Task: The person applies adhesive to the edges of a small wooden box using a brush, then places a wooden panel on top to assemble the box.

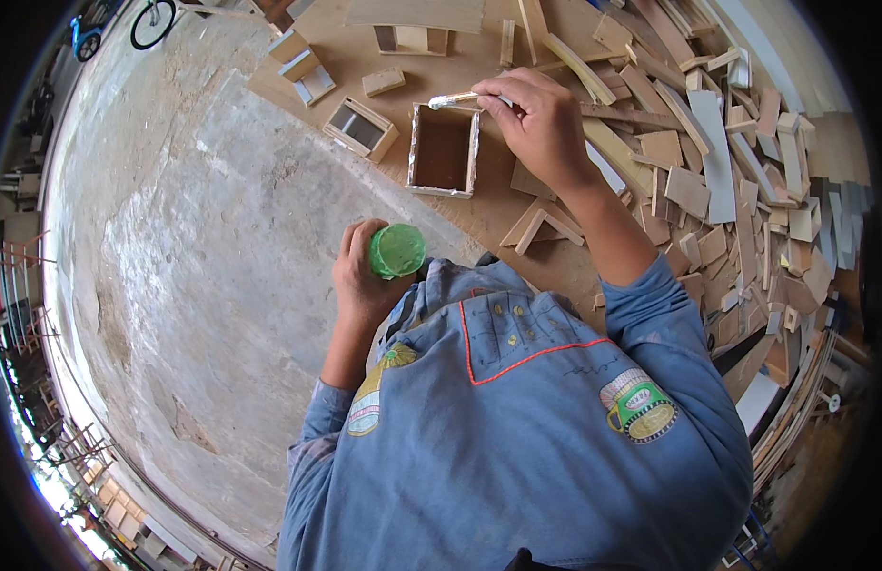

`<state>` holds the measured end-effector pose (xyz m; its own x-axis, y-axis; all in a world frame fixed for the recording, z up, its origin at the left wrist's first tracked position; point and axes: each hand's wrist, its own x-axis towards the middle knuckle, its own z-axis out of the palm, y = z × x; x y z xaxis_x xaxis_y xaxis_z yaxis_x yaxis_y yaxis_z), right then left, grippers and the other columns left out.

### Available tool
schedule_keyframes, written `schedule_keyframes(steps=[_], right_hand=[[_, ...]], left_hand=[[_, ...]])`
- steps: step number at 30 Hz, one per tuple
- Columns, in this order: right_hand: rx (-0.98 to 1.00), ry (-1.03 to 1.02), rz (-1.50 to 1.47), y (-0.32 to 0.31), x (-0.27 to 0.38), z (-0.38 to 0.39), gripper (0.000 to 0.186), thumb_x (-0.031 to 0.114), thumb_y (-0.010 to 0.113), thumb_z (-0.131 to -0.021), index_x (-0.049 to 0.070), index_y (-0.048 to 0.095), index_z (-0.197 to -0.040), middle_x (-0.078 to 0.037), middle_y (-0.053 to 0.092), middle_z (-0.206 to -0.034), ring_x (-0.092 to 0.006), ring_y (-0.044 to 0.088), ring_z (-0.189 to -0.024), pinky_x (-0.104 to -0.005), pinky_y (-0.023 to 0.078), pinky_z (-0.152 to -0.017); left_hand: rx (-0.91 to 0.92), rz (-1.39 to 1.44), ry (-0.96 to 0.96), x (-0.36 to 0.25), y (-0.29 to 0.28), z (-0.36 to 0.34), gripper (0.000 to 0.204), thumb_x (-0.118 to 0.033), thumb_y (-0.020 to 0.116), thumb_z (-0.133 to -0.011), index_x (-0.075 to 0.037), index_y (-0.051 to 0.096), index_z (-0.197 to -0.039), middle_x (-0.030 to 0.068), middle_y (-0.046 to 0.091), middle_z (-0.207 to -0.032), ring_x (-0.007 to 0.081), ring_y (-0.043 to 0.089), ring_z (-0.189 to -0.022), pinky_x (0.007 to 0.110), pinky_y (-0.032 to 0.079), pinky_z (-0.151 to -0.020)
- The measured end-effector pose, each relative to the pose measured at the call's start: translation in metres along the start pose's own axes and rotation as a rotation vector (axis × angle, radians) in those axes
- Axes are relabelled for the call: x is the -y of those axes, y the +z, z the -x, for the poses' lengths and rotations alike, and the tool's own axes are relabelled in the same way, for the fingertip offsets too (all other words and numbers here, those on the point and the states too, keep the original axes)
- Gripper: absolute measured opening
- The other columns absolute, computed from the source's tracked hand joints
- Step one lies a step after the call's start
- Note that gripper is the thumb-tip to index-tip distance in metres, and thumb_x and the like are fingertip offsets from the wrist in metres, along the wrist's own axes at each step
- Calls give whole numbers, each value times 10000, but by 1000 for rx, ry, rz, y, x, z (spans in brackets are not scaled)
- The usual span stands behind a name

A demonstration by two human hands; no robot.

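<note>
Offcuts [688,193] of wood heap up on the right side of the bench [341,67], too many and too overlapped to count, and the right forearm passes across their near edge. One angled piece [530,233] lies nearer the body, beside one open box [412,152]; two small wooden cases [362,126] and one loose block [384,81] sit to that box's left, with one roofed piece [412,14] cut off at the top. Concrete floor [222,238] fills the left. Of the two hands, the right hand [531,114] pinches one brush [452,99] between thumb and fingers, its white tip at the box's far rim, though I cannot tell whether they touch. The left hand [358,266] curls around one green cup [397,250] near the body, apart from the box, whose rims bear white smears
</note>
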<state>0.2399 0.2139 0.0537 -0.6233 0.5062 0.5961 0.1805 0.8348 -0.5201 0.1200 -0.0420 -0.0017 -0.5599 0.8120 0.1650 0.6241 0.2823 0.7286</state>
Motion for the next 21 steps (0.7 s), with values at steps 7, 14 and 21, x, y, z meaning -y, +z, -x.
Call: schedule_keyframes(steps=[7,14,21], right_hand=[[-12,-162,91,26,-8,-6,129,38,744,-770,65,722,-894,-67,693,-856,-253,665,-771,-353,539,-672],[6,-258,186,32,-15,3,196,38,724,-755,131,738,-927,11,654,-854,-204,613,-742,-322,528,-656],[8,-224,126,23,-15,16,247,2,719,-733,129,748,-942,1,677,-889,-206,639,-781,-318,543,-677]], left_hand=[[-20,-7,15,9,-5,5,523,-62,801,-595,-60,589,-1074,127,631,-1000,332,636,-934,410,528,-812],[-29,-11,-11,13,-10,9,525,-67,805,-604,-59,589,-1081,130,631,-999,333,635,-932,411,526,-810],[-27,-15,-24,16,-12,9,523,-84,813,-610,-61,590,-1083,130,632,-1002,336,637,-934,414,526,-809]])
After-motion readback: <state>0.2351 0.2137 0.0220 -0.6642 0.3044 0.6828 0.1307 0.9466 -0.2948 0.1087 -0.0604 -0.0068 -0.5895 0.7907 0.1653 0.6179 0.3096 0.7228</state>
